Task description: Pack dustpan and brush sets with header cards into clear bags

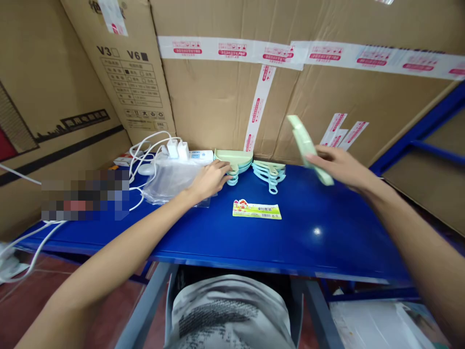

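Note:
My left hand (212,180) reaches to the back of the blue table, its fingers closed around the handle end of a small pale green dustpan (232,156). That dustpan tops a nested stack with light blue ones beneath. To its right lies a second pile of pale green and light blue pieces (269,174) with ring-ended handles. Raised above the table on the right, my right hand (336,165) grips a long pale green plastic piece (305,143), tilted and slightly blurred; its exact kind cannot be told. A yellow-green printed card (256,210) lies in front of the piles.
Clear plastic bags (170,182) lie left of my left hand. Behind them, a white power strip (201,155) has plugs and tangled white cables (136,155). Taped cardboard (218,97) walls the back of the blue table (232,242). A blue metal frame (417,131) stands right.

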`<act>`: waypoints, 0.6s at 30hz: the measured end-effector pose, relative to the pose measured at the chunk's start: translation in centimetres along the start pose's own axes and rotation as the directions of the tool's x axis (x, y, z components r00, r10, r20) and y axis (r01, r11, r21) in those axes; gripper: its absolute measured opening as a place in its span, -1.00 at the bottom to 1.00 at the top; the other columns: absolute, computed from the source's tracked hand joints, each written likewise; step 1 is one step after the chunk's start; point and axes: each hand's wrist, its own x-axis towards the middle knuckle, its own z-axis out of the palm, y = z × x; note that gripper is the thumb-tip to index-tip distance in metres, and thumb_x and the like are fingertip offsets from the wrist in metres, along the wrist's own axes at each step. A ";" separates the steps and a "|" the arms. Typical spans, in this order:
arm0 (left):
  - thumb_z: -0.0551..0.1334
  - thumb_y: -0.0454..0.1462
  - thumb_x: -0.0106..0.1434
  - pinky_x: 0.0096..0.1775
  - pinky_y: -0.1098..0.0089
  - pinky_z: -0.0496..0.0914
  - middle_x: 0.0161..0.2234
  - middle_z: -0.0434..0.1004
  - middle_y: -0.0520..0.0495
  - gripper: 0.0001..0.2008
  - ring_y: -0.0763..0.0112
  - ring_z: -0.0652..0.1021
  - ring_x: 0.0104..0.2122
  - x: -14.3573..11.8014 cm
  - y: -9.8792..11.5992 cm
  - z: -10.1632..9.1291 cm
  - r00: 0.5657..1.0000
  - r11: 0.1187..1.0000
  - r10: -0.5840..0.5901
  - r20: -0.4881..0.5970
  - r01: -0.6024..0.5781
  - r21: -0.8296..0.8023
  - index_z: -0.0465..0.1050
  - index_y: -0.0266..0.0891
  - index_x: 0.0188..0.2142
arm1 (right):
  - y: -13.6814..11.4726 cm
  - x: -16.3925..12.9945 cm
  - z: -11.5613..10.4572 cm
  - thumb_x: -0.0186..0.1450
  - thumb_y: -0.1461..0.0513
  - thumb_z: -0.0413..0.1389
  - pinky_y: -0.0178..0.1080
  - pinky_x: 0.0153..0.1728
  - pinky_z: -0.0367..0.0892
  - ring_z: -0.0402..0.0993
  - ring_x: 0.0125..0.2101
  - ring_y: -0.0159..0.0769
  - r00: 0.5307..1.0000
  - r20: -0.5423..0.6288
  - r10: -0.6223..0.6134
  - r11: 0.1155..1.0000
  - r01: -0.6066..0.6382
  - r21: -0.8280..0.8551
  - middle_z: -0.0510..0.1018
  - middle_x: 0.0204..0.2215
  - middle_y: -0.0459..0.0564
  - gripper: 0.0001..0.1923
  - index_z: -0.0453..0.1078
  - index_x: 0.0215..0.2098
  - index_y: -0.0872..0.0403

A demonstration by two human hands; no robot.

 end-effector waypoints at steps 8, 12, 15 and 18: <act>0.29 -0.07 0.45 0.02 0.10 0.51 0.13 0.55 -0.29 -0.68 -0.05 0.48 0.16 -0.1 1.1 -0.8 0.998 0.987 0.005 0.063 -0.015 0.160 0.53 -0.25 0.02 | -14.6 10.7 8.6 0.38 0.20 0.23 -0.36 -0.46 0.31 0.44 -0.46 -0.36 0.961 0.271 -0.055 0.967 -0.016 0.253 0.61 -0.37 -0.02 -0.83 0.62 -0.14 0.12; 0.31 -0.15 0.44 -0.01 0.13 0.51 0.16 0.54 -0.28 -0.77 -0.04 0.48 0.16 -0.1 1.7 -1.1 0.997 0.984 -0.039 0.066 0.027 0.177 0.53 -0.23 -0.01 | -17.5 12.3 10.6 0.30 0.16 0.31 -0.30 -0.45 0.32 0.45 -0.48 -0.32 0.935 0.353 -0.040 0.999 0.046 -0.010 0.57 -0.43 -0.03 -0.79 0.68 -0.19 0.14; 0.32 -0.18 0.44 -0.06 0.15 0.51 0.09 0.58 -0.31 -0.79 -0.05 0.52 0.11 -0.6 2.1 -1.3 0.994 0.980 -0.102 0.049 0.092 0.179 0.52 -0.26 -0.03 | -18.5 12.7 11.4 0.28 0.14 0.34 -0.25 -0.37 0.39 0.51 -0.43 -0.24 0.927 0.374 -0.017 0.994 0.055 -0.091 0.58 -0.44 0.00 -0.75 0.68 -0.20 0.17; 0.30 -0.18 0.45 -0.09 0.15 0.51 0.00 0.62 -0.33 -0.76 -0.05 0.55 0.06 -1.0 2.3 -1.5 0.989 0.976 -0.151 0.008 0.147 0.163 0.49 -0.29 0.00 | -19.0 12.8 11.9 0.26 0.15 0.37 -0.26 -0.31 0.41 0.52 -0.39 -0.25 0.932 0.361 -0.018 0.995 0.052 -0.085 0.58 -0.44 -0.02 -0.75 0.66 -0.19 0.17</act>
